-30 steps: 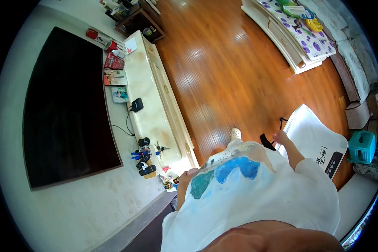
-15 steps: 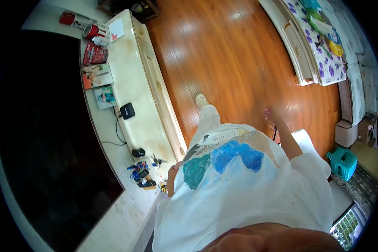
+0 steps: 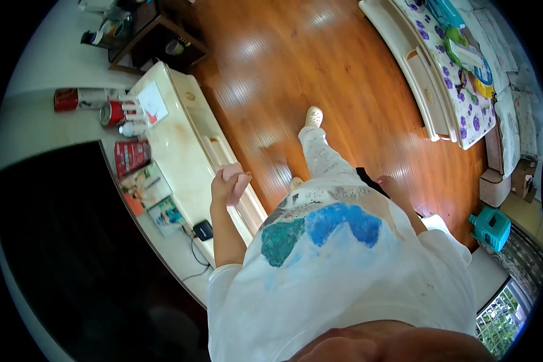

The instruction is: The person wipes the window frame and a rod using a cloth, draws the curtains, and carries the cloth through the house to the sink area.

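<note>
My left hand (image 3: 221,188) is raised out to the side, level with the front edge of the long cream cabinet (image 3: 184,130). Its fingers are wrapped round a pale pink, block-shaped thing (image 3: 238,186), soft-looking like a folded cloth or sponge. On the other side, my right hand (image 3: 391,186) hangs low beside my thigh, fingers curled and partly hidden. A dark flat thing (image 3: 371,180) shows right at its fingertips; I cannot tell what it is.
Cans, a red packet (image 3: 131,157), a bottle (image 3: 131,129) and a black box (image 3: 203,230) line the cabinet below a large dark screen (image 3: 84,241). Wooden floor (image 3: 344,66) stretches ahead. Right are a flower-patterned table (image 3: 473,117) and a teal jug (image 3: 492,229).
My left hand has swung up and forward from my hip, bringing the pink thing into view. My right hand has dropped back toward my thigh. I have stepped, and the cabinet sits lower in view.
</note>
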